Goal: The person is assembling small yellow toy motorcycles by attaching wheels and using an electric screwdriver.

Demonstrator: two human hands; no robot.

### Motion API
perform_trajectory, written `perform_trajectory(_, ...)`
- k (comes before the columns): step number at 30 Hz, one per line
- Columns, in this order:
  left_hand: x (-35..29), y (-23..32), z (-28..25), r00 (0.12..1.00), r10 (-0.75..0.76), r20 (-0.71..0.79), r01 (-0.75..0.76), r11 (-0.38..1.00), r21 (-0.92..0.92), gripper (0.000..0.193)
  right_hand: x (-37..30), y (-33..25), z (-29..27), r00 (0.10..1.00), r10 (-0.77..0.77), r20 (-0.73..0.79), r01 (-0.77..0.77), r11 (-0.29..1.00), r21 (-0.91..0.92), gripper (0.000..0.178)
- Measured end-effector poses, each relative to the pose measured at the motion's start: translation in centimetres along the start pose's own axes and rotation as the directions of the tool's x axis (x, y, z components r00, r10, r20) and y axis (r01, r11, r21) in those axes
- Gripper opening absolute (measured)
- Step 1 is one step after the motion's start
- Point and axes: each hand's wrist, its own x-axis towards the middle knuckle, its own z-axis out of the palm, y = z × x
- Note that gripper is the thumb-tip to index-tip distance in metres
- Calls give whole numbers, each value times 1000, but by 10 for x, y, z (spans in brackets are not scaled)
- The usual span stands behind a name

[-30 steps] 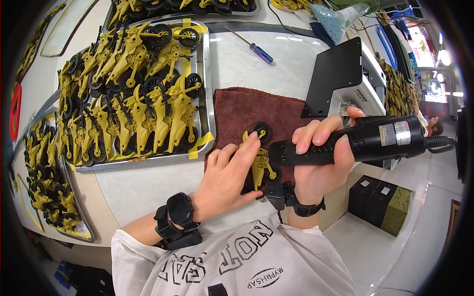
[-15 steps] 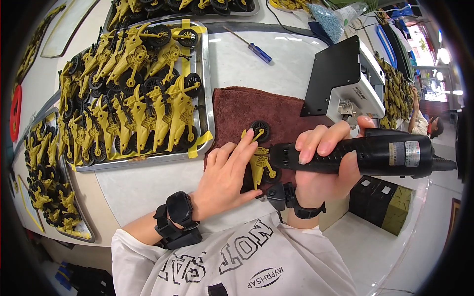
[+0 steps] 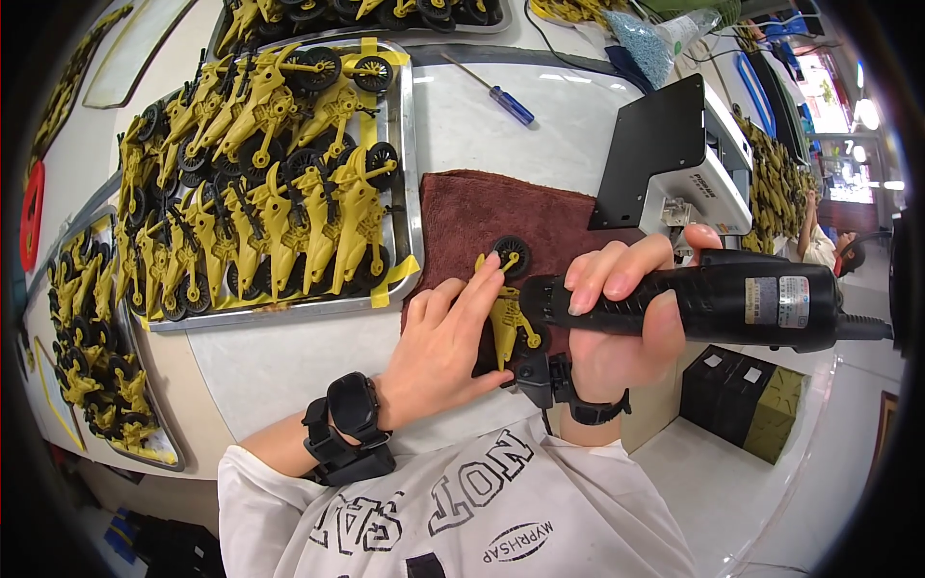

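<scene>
A small yellow toy motorcycle (image 3: 507,313) with black wheels lies on its side on a brown cloth (image 3: 549,217). My left hand (image 3: 441,332) presses it down, forefinger along its front end and thumb by its lower end. My right hand (image 3: 626,299) is wrapped round a black electric screwdriver (image 3: 732,303), lying nearly level with its cord leading off to the right. The tool's front end is over the toy's right side; its tip and the exact contact are hidden.
A metal tray (image 3: 409,193) packed with yellow toy motorcycles (image 3: 279,222) stands at left, with another tray (image 3: 159,433) beyond it. A blue-handled screwdriver (image 3: 511,104) lies ahead. A black and white machine (image 3: 674,159) stands at right, above black boxes (image 3: 727,395).
The electric screwdriver and my right hand have shifted slightly left over the toy. My left hand keeps its hold; the whole view has moved a little.
</scene>
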Motion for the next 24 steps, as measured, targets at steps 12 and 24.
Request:
perform_trajectory(12,-1,-1,1,1000,18,-13,-18,1000,20,97,-1,2,0,1000,-30,-5,30,999,-11,62)
perform_trajectory(24,-2,-3,5,999,22,-41,-21,999,25,102,-3,-5,1,998,-58,-24,58,998,-13,64)
